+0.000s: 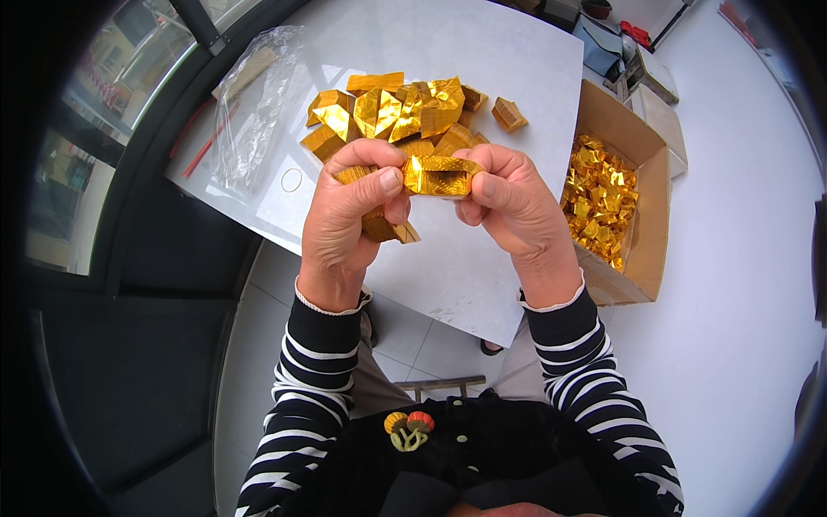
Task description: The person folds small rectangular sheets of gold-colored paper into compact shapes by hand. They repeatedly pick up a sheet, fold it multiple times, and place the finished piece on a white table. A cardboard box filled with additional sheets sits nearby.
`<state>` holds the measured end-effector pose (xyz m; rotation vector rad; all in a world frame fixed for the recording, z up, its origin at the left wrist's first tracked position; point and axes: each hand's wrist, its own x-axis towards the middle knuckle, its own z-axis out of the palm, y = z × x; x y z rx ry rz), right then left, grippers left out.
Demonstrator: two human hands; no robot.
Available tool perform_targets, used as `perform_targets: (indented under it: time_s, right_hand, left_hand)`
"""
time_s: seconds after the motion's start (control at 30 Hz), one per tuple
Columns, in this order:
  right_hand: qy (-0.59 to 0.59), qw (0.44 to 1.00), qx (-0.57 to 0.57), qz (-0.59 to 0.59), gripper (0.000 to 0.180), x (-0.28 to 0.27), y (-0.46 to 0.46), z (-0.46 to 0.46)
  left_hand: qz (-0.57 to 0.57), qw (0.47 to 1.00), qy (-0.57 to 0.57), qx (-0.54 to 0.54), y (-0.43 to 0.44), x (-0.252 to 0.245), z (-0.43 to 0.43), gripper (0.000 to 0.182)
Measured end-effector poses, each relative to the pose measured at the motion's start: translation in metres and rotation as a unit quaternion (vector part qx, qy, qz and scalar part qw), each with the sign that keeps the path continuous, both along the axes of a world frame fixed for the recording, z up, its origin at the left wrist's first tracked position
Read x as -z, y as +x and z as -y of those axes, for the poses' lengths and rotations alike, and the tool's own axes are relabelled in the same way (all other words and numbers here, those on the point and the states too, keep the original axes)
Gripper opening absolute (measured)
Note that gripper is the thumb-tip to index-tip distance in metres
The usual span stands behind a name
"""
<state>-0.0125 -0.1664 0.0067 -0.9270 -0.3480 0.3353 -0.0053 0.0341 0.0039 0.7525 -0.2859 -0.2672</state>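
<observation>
Between both hands is a small folded piece of gold foil paper (440,176), shaped like a hollow ingot with an opening along its upper side. My left hand (352,207) pinches its left end between thumb and fingers. At the right end, my right hand (510,200) grips it the same way. A stack of gold paper (382,224) shows behind and below my left fingers; whether that hand also holds it, I cannot tell. Just beyond the hands, a heap of flat folded gold paper bundles (400,110) lies on the white table (517,52).
A cardboard box (651,220) at the table's right holds many folded gold foil pieces (597,200). Clear plastic wrapping (249,123), red strips (203,145) and a rubber band (291,180) lie on the left. One separate gold bundle (509,115) sits right of the heap.
</observation>
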Motion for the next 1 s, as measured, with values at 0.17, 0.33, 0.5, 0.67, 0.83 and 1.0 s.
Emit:
perform_targets:
  time_s: [0.17,0.33,0.5,0.67,0.83,1.0]
  right_hand:
    - [0.011,1.0,-0.004,0.001,0.024,0.002,-0.001,0.0]
    - [-0.056,0.994,0.059,0.071,0.022,-0.007,-0.002,0.0]
    - [-0.366,0.775,0.325,0.399,0.024,-0.025,-0.013,-0.003]
    - [-0.449,0.633,0.396,0.491,0.024,-0.026,-0.017,-0.007]
    - [-0.481,0.56,0.448,0.504,0.023,-0.028,-0.005,0.016]
    - [-0.46,0.347,0.75,0.326,0.024,-0.049,0.006,0.068]
  left_hand:
    - [0.025,0.999,-0.012,0.03,0.001,0.003,0.001,0.021]
    - [-0.005,0.995,0.075,-0.067,0.0,-0.003,0.003,0.027]
    - [-0.036,0.978,0.118,-0.167,0.008,-0.008,0.004,0.039]
    - [-0.069,0.981,0.09,-0.157,0.007,-0.004,0.004,0.036]
    - [-0.118,0.982,0.039,-0.145,0.009,-0.001,0.002,0.031]
    - [-0.143,0.982,-0.059,-0.104,0.011,0.002,-0.003,0.029]
